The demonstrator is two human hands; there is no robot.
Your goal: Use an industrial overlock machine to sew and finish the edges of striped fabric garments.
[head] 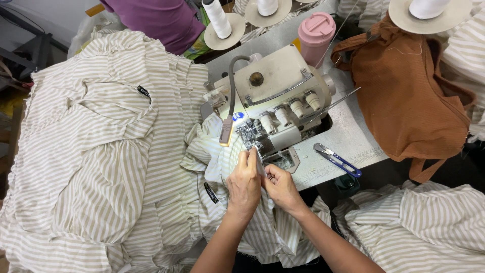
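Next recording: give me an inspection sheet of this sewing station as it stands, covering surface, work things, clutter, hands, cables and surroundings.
Surface: grey machine table, largely covered by cloth.
Work things: cream overlock machine, lamp lit; striped fabric fed at its needle area.
Clutter: blue-handled thread snips, pink lidded cup, brown garment, heap of striped garments at the left.
Hands: left hand and right hand pinch the fabric edge together by the presser foot.
Cables: grey lamp lead arching over the machine; threads run up to white cones.
Surroundings: another person in a purple top beyond the table; more striped pieces lower right.
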